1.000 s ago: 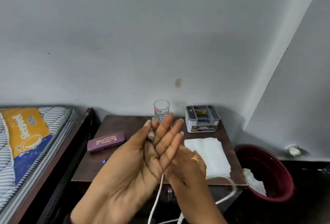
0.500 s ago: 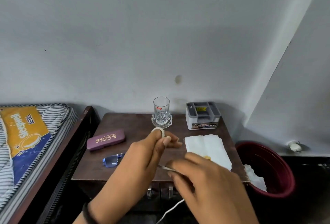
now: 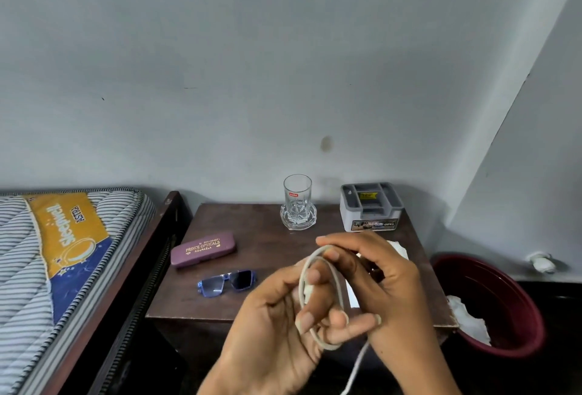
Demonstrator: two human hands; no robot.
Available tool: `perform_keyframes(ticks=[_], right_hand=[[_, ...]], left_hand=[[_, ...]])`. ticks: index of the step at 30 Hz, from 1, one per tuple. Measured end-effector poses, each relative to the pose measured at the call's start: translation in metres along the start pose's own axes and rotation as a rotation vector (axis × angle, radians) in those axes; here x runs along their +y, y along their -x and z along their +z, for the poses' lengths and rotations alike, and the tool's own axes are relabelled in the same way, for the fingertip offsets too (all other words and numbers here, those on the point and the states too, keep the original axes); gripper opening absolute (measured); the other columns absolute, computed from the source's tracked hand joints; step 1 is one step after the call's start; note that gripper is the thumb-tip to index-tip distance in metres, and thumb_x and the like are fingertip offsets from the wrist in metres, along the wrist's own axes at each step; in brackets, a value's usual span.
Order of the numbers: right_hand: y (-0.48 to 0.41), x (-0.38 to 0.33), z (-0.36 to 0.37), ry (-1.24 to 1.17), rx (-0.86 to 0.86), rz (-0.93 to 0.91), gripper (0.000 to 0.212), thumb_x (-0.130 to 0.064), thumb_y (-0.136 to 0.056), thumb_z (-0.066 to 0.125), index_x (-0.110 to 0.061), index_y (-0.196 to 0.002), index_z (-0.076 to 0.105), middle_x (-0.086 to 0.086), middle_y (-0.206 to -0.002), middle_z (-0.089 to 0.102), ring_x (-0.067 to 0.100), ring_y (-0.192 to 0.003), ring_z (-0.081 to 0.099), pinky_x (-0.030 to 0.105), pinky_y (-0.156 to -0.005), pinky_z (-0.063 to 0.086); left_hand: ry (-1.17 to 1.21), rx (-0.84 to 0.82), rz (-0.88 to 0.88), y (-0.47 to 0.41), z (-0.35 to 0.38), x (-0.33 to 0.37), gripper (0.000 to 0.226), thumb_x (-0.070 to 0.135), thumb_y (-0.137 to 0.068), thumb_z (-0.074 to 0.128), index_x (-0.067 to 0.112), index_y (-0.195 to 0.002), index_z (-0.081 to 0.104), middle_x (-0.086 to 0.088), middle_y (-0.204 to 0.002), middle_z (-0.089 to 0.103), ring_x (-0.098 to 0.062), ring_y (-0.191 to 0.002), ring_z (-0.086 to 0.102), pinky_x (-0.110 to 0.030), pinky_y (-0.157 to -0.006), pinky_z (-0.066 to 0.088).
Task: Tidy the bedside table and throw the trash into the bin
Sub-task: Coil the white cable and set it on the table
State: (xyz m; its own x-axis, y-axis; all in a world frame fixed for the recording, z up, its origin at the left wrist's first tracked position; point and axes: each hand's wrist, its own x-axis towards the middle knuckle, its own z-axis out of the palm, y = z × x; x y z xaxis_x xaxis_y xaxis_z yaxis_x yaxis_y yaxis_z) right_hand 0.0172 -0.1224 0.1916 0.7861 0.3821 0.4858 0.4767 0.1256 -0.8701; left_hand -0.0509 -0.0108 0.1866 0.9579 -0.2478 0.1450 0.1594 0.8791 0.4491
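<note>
A white cable (image 3: pixel 336 278) is looped between both my hands in front of the dark wooden bedside table (image 3: pixel 252 231). My left hand (image 3: pixel 283 316) pinches the loop with its plug end against the fingers. My right hand (image 3: pixel 378 275) grips the top of the loop, and the loose end trails down out of view. On the table lie a purple glasses case (image 3: pixel 203 249), blue sunglasses (image 3: pixel 227 282) and a white tissue (image 3: pixel 398 248), mostly hidden behind my right hand. The red bin (image 3: pixel 504 297) stands right of the table with crumpled white paper (image 3: pixel 469 320) inside.
A clear glass (image 3: pixel 297 201) on a glass coaster and a grey organiser box (image 3: pixel 371 207) stand at the table's back edge. A bed with a striped mattress (image 3: pixel 63 253) borders the table on the left. A white wall plug (image 3: pixel 542 262) sits behind the bin.
My hands have gone from pulling the cable taut to forming a larger loop, with the right hand raised over the left. The sunglasses are now fully uncovered.
</note>
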Motion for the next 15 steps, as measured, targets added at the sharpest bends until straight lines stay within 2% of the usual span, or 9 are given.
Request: perform_keyframes(ticks=[3,6,7,9,11,13,15], right_hand=[[0.011,0.013,-0.001,-0.078,0.052,0.131,0.011,-0.023,-0.084,0.062,-0.028,-0.086,0.072,0.008,-0.086,0.071,0.026,-0.081,0.069,0.044,-0.074,0.055],[0.020,0.022,0.002,-0.069,0.031,0.237,0.024,-0.012,-0.084,0.059,-0.028,-0.095,0.072,0.008,-0.094,0.071,0.028,-0.087,0.067,0.055,-0.081,0.054],[0.021,0.023,0.003,-0.077,0.020,0.246,0.025,-0.016,-0.082,0.058,-0.030,-0.098,0.072,0.006,-0.095,0.071,0.026,-0.089,0.067,0.052,-0.082,0.054],[0.021,0.023,0.005,-0.031,0.007,0.245,0.022,-0.027,-0.083,0.054,-0.035,-0.096,0.070,-0.007,-0.090,0.073,0.011,-0.086,0.068,0.033,-0.078,0.055],[0.021,0.023,0.006,0.098,-0.029,0.286,0.021,-0.023,-0.091,0.051,-0.036,-0.080,0.064,-0.017,-0.067,0.066,0.000,-0.063,0.060,0.017,-0.060,0.045],[0.023,0.021,0.007,0.200,-0.100,0.337,0.032,-0.016,-0.096,0.049,-0.033,-0.070,0.057,-0.011,-0.058,0.058,0.004,-0.052,0.050,0.019,-0.055,0.037],[0.023,0.015,0.007,0.258,-0.190,0.382,0.032,-0.022,-0.097,0.047,-0.041,-0.073,0.058,-0.008,-0.061,0.059,0.005,-0.053,0.051,0.025,-0.057,0.040]], left_hand=[[0.088,-0.017,0.004,-0.003,-0.009,-0.003,0.044,0.018,-0.101,0.019,-0.002,-0.100,0.058,-0.016,-0.077,0.069,-0.031,-0.096,0.066,-0.047,-0.111,0.031],[0.049,-0.003,0.018,-0.006,-0.001,-0.003,0.038,0.023,-0.101,0.033,-0.003,-0.100,0.062,-0.014,-0.077,0.068,-0.031,-0.100,0.066,-0.046,-0.106,0.039],[-0.002,0.058,0.058,-0.008,0.002,-0.001,0.031,0.023,-0.097,0.046,-0.001,-0.096,0.065,-0.012,-0.074,0.067,-0.031,-0.097,0.068,-0.046,-0.100,0.045],[-0.062,0.186,0.164,-0.012,0.009,0.002,0.024,0.024,-0.080,0.068,0.001,-0.087,0.068,-0.011,-0.070,0.067,-0.033,-0.094,0.069,-0.047,-0.087,0.054],[-0.107,0.275,0.233,-0.017,0.017,0.006,0.030,0.025,-0.071,0.074,0.001,-0.089,0.071,-0.016,-0.082,0.072,-0.037,-0.100,0.066,-0.050,-0.085,0.054],[-0.236,0.350,0.292,-0.023,0.019,0.010,0.028,0.022,-0.075,0.069,0.002,-0.095,0.073,-0.020,-0.101,0.071,-0.037,-0.106,0.064,-0.048,-0.089,0.052],[-0.459,0.420,0.337,-0.028,0.014,0.014,0.023,0.017,-0.086,0.059,0.004,-0.101,0.069,-0.017,-0.110,0.070,-0.029,-0.107,0.065,-0.041,-0.089,0.053]])
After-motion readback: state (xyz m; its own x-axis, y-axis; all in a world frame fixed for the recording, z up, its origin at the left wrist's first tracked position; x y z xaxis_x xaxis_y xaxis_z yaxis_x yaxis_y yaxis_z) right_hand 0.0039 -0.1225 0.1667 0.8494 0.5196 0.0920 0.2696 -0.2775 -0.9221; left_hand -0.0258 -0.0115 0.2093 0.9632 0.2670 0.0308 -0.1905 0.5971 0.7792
